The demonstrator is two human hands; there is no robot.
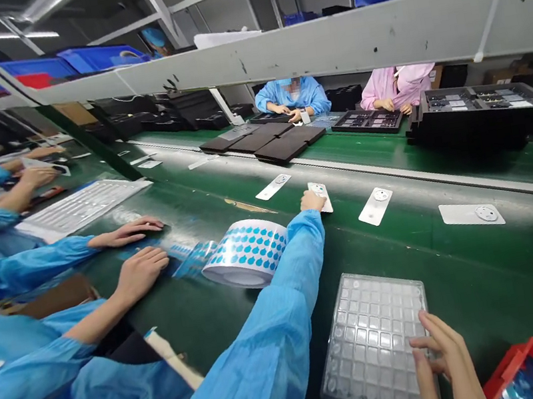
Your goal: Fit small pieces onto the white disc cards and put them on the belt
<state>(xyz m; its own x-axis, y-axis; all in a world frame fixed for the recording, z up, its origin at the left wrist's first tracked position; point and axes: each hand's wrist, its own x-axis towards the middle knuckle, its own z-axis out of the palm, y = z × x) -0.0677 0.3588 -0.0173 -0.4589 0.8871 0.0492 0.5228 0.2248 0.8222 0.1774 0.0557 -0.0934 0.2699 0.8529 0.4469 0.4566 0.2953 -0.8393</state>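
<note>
Left hand (312,201) is reached well out, fingers curled in at a white card (326,203) with a round disc at its far end; the card lies right at the fingertips, showing mostly on the right side of the hand, contact at its left edge; can't tell if that's a true pinch or just a touch; right hand (450,359) is low and nearer, thumb and fingers spread apart, at the right edge of a clear compartment tray (370,345); fingertips overlap the tray edge in view, can't tell if they touch it; the held-at card is well apart from this hand, beyond the tray.

Next out: sticker roll (249,253) with blue shapes lies on its side just left of the left forearm, its strip (192,258) running left to a co-worker's two hands; red bin (529,352) with blue bits inside sits just right of the right hand; more disc cards line the green bench (435,274), one left of the reached card, three to the right (372,213), all apart from both hands.

Farther: dark flat boxes (283,146) past the metal strip; two people across, one in blue sleeves, one in pink.
</note>
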